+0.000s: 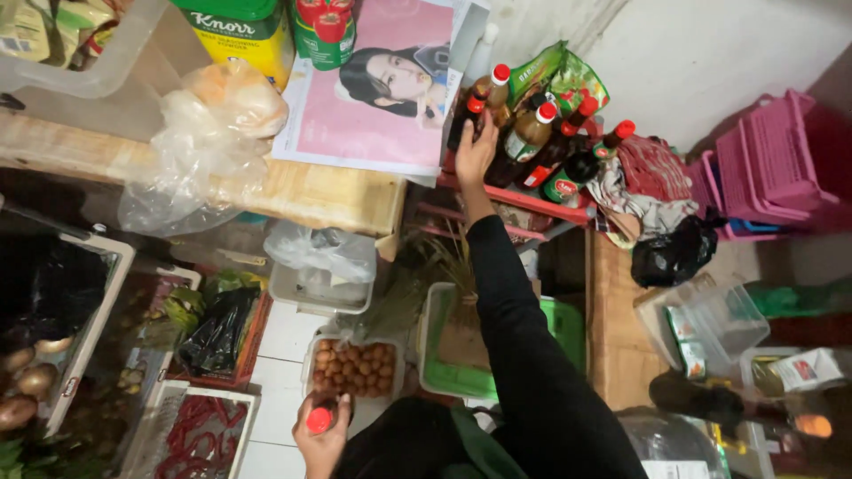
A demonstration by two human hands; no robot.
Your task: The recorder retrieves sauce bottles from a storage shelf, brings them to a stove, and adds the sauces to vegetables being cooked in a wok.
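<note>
Shelving sauce bottles: one in the near hand, the far hand among the red-capped row

Nearest the camera, the left hand is closed round a small dark bottle with a red cap, held upright low over the tub of small brown round produce and the green crate; farther out, the right hand, black-sleeved, reaches to the pink rack and has its fingers curled on a dark sauce bottle at the left end of the cluster of red-capped bottles beside the pink poster. I judge it best to grip low on the body, keep each bottle upright, and move slowly, since the neighbours touch and could topple
</note>
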